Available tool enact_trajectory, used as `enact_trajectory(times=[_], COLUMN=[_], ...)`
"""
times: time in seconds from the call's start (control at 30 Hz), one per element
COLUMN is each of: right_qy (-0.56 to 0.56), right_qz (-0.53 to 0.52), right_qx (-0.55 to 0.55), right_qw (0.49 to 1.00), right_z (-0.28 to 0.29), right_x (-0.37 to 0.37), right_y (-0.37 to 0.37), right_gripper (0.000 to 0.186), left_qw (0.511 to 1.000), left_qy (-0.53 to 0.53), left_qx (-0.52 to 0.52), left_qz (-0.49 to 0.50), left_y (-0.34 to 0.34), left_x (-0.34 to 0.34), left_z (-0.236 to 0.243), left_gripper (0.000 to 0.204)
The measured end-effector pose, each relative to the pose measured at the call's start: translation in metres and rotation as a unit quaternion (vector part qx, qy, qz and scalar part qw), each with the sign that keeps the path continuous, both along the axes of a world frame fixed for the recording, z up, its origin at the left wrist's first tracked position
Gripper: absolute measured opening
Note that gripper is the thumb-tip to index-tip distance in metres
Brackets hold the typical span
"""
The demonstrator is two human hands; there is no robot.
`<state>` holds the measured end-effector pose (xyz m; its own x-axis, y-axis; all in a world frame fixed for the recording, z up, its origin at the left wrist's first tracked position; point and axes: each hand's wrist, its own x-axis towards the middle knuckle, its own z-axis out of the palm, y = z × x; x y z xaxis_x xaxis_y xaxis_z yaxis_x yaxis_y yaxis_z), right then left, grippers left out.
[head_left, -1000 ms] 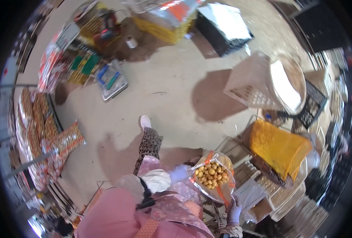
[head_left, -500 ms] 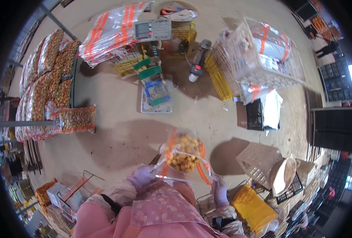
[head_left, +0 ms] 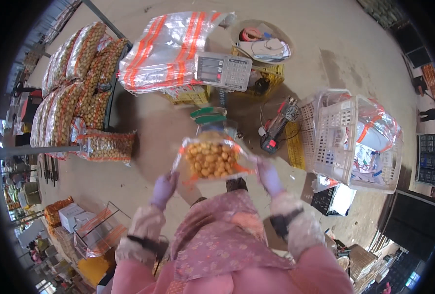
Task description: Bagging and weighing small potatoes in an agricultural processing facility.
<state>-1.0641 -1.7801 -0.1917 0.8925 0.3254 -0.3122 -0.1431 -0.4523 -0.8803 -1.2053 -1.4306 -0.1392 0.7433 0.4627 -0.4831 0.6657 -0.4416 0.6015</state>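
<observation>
Orange-striped clear bag (head_left: 239, 169), centre of frame, cradles round tan produce (head_left: 211, 159). Left hand (head_left: 164, 189) and right hand (head_left: 269, 176) pinch opposite sides, fingers closed on it, apparently to share load evenly. Filled sacks (head_left: 84, 55) stacked upper left.

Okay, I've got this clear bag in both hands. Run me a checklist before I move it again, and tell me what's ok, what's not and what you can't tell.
1. Grip of the left hand: ok, closed at the left edge of the bag.
2. Grip of the right hand: ok, closed at the right edge.
3. Bag mouth closed: not ok, it gapes open.
4. Potatoes inside: ok, heaped in the bag.
5. Support under the bag: cannot tell, its underside is hidden.
6. Handheld power tool apart from the bag: ok, it lies off to the right.
</observation>
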Motion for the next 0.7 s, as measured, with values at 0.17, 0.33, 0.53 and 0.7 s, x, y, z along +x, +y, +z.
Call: enact_trajectory(times=[0.17,0.33,0.53,0.7], right_qy=[-0.035,0.134,0.27,0.259], right_qz=[0.046,0.069,-0.048,-0.282], right_qx=[0.033,-0.036,0.153,0.21], right_qw=[0.998,0.988,0.949,0.9], right_z=[-0.02,-0.008,-0.004,0.005], right_x=[0.146,0.19,0.176,0.077], right_y=[0.066,0.092,0.069,-0.005], right_gripper=[0.03,0.034,0.047,0.051], left_qw=[0.992,0.979,0.938,0.895], left_qy=[0.027,0.029,-0.007,-0.055], left_qx=[-0.079,-0.093,-0.262,-0.329], left_qz=[0.09,0.181,0.225,0.295], left_y=[0.029,0.054,0.076,0.086], left_x=[0.127,0.152,0.165,0.142], left_z=[-0.02,-0.046,-0.048,-0.048], left_gripper=[0.04,0.039,0.036,0.045])
